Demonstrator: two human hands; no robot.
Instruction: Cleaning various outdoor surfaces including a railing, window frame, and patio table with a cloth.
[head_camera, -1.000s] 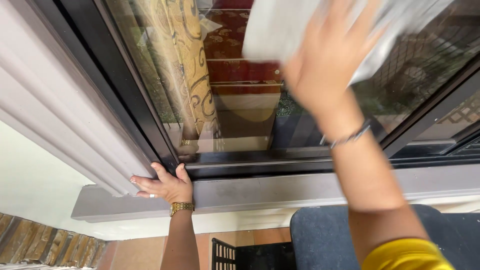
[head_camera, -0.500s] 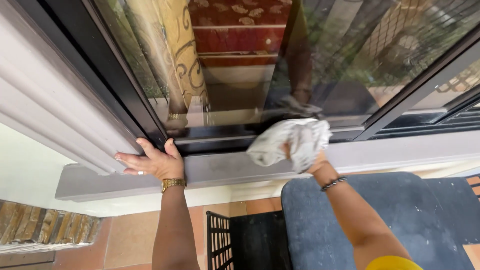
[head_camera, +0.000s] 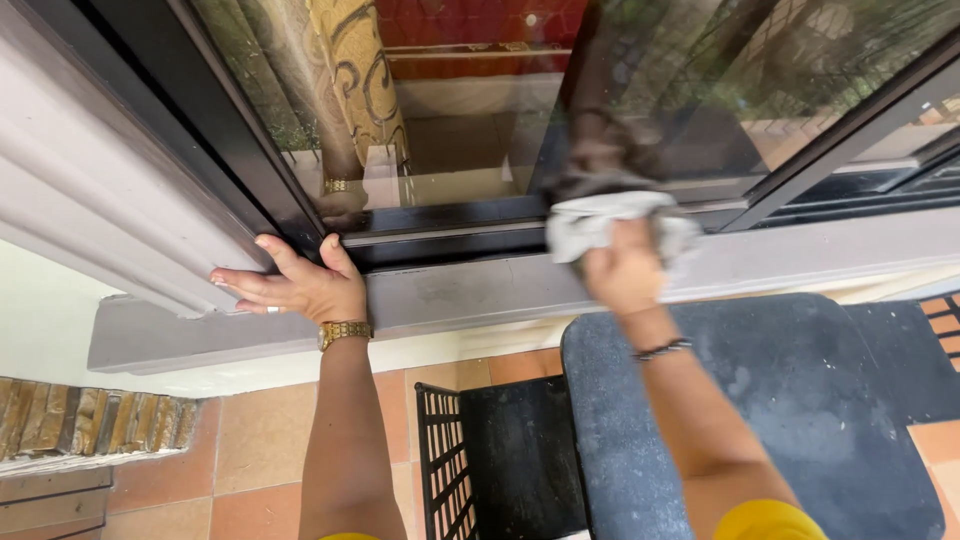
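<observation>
Your right hand (head_camera: 625, 275) has its fingers closed around the crumpled white cloth (head_camera: 600, 222), pressing it on the lower black metal window frame (head_camera: 450, 235), which runs left to right. Your left hand (head_camera: 300, 287) lies flat with fingers spread on the grey stone sill (head_camera: 480, 290), well apart to the left of the cloth.

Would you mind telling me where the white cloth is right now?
In the head view, the white cloth sits right of centre, bunched in the right hand and pressed against the window's dark bottom frame, just above the grey sill.
</observation>
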